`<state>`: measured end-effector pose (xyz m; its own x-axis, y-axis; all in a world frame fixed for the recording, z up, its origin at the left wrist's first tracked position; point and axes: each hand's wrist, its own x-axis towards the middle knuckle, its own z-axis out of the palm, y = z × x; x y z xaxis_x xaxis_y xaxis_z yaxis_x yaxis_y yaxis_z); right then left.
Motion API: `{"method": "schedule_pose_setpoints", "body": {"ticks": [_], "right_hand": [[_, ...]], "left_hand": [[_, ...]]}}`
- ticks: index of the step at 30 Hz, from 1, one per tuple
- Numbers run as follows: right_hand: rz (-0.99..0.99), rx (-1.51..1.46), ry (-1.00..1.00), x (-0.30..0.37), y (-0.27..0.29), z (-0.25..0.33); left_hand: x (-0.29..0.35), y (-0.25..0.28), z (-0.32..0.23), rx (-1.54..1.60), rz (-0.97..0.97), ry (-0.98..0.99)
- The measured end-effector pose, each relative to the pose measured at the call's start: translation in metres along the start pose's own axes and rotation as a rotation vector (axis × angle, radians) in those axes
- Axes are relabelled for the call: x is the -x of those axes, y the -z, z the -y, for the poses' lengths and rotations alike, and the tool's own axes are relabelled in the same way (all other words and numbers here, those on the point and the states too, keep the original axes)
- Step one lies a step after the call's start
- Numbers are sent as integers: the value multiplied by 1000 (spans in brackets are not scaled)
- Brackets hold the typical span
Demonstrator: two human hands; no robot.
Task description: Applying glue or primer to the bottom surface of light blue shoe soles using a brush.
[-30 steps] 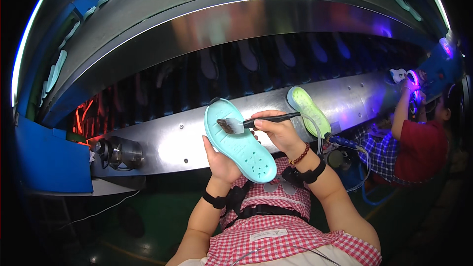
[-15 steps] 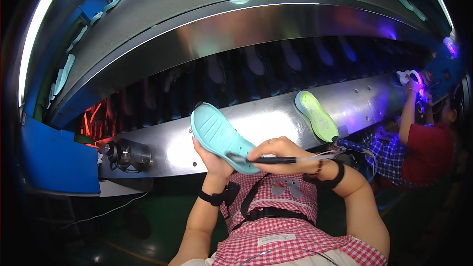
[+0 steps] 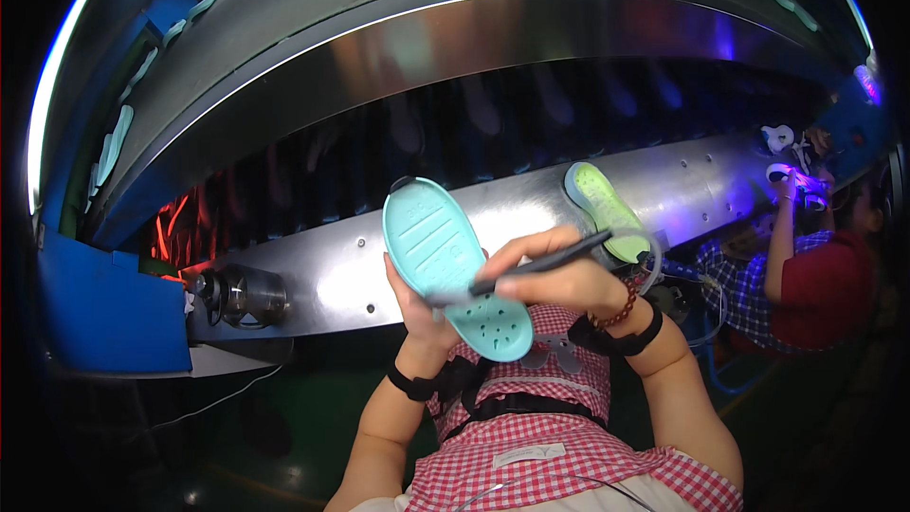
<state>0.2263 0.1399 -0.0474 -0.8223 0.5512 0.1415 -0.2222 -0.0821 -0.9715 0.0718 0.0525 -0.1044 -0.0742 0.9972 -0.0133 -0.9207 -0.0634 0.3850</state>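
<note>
Teal sole hiding brush bristles

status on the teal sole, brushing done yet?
In hand: left hand holds the teal sole up, right hand works the brush across it. Done: can't tell any coating. Left: a green sole lies on the steel ledge, untouched.

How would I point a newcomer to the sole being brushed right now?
Find the long steel conveyor ledge. In front of it, the left hand holds up a teal sole; the right hand holds a black brush. The green sole lies unheld on the ledge.
</note>
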Motion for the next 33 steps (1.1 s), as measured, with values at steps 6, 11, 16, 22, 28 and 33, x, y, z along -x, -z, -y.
{"method": "schedule_pose_setpoints", "body": {"ticks": [6, 11, 16, 22, 28, 33], "right_hand": [[186, 264, 165, 6, 2, 3], [-114, 196, -73, 6, 5, 1], [241, 193, 285, 20, 4, 6], [111, 350, 312, 24, 2, -1], [-104, 129, -90, 21, 17, -5], [65, 31, 196, 26, 12, -19]], "left_hand": [[-10, -10, -6, -152, -24, -57], [-17, -17, -9, -235, -359, -267], [-21, -21, -22, -250, -156, -384], [-20, -36, -28, -178, -139, -462], [-21, -37, -30, -371, -214, -537], [-16, -40, -30, -345, -219, -487]]}}
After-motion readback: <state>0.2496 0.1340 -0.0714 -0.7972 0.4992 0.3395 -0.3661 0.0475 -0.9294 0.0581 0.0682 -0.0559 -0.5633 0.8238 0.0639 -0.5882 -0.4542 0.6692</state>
